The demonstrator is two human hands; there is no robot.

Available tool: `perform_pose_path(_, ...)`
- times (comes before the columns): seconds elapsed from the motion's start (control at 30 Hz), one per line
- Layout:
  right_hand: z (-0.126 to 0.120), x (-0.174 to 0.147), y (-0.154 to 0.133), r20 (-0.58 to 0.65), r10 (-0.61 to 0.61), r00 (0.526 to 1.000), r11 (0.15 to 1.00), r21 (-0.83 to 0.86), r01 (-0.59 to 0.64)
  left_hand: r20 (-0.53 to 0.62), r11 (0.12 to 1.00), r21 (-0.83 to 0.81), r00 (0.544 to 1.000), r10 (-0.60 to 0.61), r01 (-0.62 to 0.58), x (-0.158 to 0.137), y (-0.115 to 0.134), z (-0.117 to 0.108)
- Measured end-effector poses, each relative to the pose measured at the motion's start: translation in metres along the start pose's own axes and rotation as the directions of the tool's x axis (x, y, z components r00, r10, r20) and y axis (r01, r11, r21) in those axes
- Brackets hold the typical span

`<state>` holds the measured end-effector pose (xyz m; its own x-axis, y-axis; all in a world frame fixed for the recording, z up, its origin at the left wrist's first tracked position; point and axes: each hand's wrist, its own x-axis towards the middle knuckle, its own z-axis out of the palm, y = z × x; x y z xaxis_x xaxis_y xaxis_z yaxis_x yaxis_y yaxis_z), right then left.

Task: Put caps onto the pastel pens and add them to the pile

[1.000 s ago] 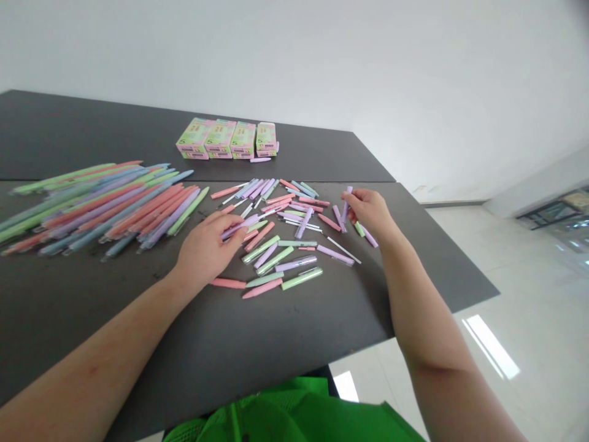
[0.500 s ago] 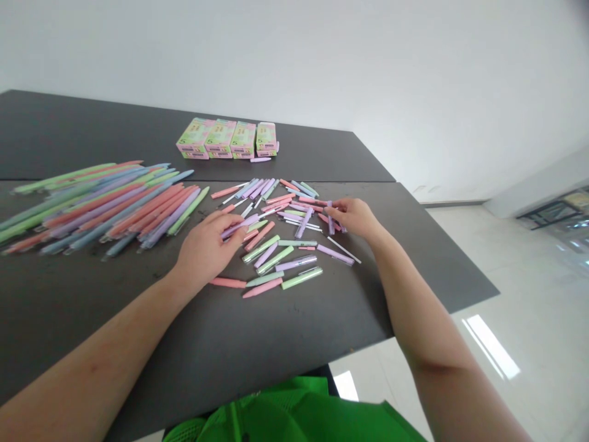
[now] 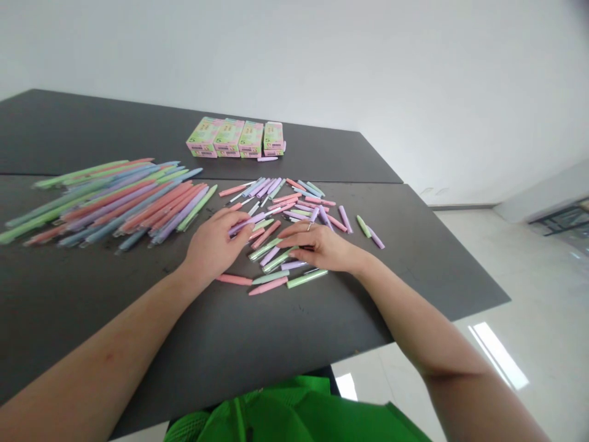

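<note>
My left hand [image 3: 216, 242] is closed around a purple pen piece [image 3: 246, 223] at the left side of a spread of loose pen parts. Low over the near part of this spread, my right hand [image 3: 324, 245] has its fingers stretched out and curved, the thumb apart. Its fingertips are by a green pen piece [image 3: 277, 260]; whether they touch it I cannot tell. A pink pen piece [image 3: 267, 286] and a clear-ended green one [image 3: 307, 279] lie in front. Purple barrels [image 3: 345, 219] lie beyond the right hand. Its palm hides some parts.
A heap of long pastel pens [image 3: 115, 205] in clear sleeves covers the table's left side. Several green-and-pink boxes [image 3: 227, 136] stand in a row at the back, beside the wall [image 3: 322, 61]. The dark table [image 3: 442, 264] ends on the right above a tiled floor.
My right hand has moved left and nearer, away from a purple piece at the pile's right side. Pen pieces it had covered now show there. My left hand still holds the purple piece.
</note>
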<state>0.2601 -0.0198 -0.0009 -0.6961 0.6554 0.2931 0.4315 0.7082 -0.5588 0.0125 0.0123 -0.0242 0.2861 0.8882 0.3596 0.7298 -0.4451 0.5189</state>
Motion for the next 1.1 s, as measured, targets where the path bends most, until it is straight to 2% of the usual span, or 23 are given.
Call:
perform_pose_path(0.07,0.009,0.003,0.001,0.046,-0.052,0.998,0.998,-0.038,0.054,0.000,1.000,-0.003,1.000,0.010,-0.010,0.000,0.000,0.000)
perform_pose_path(0.13,0.013,0.004,0.005,0.043,-0.047,0.998,0.994,-0.096,0.051,0.000,1.000,-0.006,1.000,0.009,-0.009,0.000,0.000,0.000)
perform_pose_path(0.4,-0.002,-0.004,0.019,-0.058,0.121,0.991,0.948,-0.289,-0.132,-0.006,1.000,-0.015,1.000,-0.018,0.018,0.001,0.000,-0.002)
perform_pose_path(0.57,-0.011,-0.009,0.029,-0.172,0.175,0.969,0.939,-0.266,-0.217,-0.036,0.999,-0.032,0.999,-0.024,0.022,0.001,-0.001,-0.002)
perform_pose_path(0.8,-0.012,-0.011,0.033,-0.261,0.258,0.930,0.894,-0.300,-0.332,-0.084,0.998,-0.048,0.995,-0.047,0.043,0.002,-0.004,-0.006)
perform_pose_path(0.97,-0.009,-0.012,0.030,-0.302,0.242,0.922,0.891,-0.306,-0.334,-0.120,0.998,-0.032,0.991,-0.066,0.063,0.005,-0.008,-0.009)
perform_pose_path(1.1,-0.005,-0.003,0.018,-0.316,0.124,0.941,0.941,-0.264,-0.212,-0.141,0.994,-0.046,0.985,-0.104,0.098,0.006,-0.008,-0.013)
